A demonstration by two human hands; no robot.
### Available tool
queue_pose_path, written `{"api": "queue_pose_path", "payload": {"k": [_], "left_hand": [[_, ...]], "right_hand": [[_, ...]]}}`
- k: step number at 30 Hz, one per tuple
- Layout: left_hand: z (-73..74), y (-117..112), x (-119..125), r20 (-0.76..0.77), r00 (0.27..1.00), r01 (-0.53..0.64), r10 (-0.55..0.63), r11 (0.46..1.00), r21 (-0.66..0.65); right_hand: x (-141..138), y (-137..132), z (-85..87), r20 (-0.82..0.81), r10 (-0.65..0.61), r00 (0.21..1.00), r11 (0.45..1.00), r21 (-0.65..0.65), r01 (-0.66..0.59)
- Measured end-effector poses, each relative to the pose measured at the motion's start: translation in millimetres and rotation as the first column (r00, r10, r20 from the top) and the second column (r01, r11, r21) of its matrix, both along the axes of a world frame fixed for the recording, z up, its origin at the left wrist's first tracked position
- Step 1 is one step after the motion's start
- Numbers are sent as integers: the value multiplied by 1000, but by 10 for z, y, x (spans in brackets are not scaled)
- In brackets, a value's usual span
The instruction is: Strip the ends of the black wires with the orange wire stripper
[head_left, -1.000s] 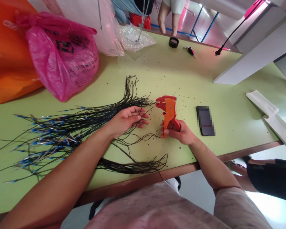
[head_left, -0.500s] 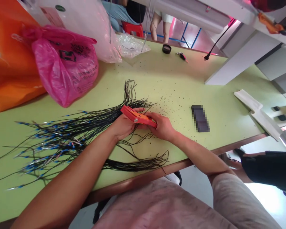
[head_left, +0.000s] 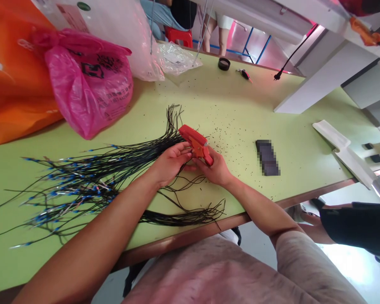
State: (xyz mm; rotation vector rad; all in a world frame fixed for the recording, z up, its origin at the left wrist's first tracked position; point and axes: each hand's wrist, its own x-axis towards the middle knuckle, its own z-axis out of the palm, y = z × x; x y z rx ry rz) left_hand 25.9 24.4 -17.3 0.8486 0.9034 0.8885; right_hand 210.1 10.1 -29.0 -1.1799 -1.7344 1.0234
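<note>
The right hand point(head_left: 215, 169) is clamped on the wire stripper point(head_left: 196, 144), the left hand point(head_left: 171, 167) curled against it, its hold unclear — a careless tug could snag the black wire bundle point(head_left: 139, 156).

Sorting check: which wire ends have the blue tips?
The fanned ends at far left, beyond the left forearm; the lower ends and upper ends look plain black.

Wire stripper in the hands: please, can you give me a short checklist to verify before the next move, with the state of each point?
Wire stripper in right hand: ok, held at its grip.
Left hand close to the tool: ok.
Wire inside the stripper's jaws: cannot tell, the hands hide this.
Black wires with blue ends: not ok, strands cross and tangle.
Green table: not ok, small black bits lie scattered.
</note>
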Motion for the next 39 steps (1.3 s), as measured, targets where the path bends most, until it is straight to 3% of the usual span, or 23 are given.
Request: {"api": "queue_pose_path", "payload": {"k": [7, 9, 11, 15, 20, 24, 27, 30, 33, 36, 39], "left_hand": [[107, -17, -31, -292, 955, -15, 51, 992, 123], [158, -15, -59, -328, 940, -60, 90, 993, 99], [194, -25, -85, -308, 950, -54, 56, 998, 14], [216, -116, -122, -210, 974, 65, -84, 993, -94], [215, -242, -156, -122, 992, 22, -36, 992, -120], [227, -218, -212, -103, 993, -74, 61, 989, -126], [254, -199, -246, -63, 980, -192, 187, 977, -95], [268, -194, -255, -35, 961, -274, 273, 961, -29], [262, -183, -248, -46, 946, -322, 322, 947, 14], [262, -204, -226, -64, 936, -346, 346, 938, 22], [278, -250, -203, -94, 935, -340, 341, 940, 27]], "right_hand": [[51, -25, 18, -109, -95, 990, 995, 24, 98], [98, -29, 51, -103, -121, 987, 992, 34, 125], [130, -41, 77, -95, -126, 987, 991, 42, 131], [122, -99, 90, -62, -82, 995, 993, 76, 86], [100, -150, 128, -58, 66, 996, 996, 59, -63], [253, -99, 302, -83, 193, 978, 981, -8, -194], [455, -88, 424, -123, 324, 938, 934, -118, -338], [634, -109, 386, -231, 401, 887, 860, -238, -451], [725, -155, 257, -420, 340, 841, 774, -384, -505], [721, -236, 196, -459, 333, 824, 700, -465, -542], [667, -301, 209, -462, 325, 825, 672, -501, -545]]}}
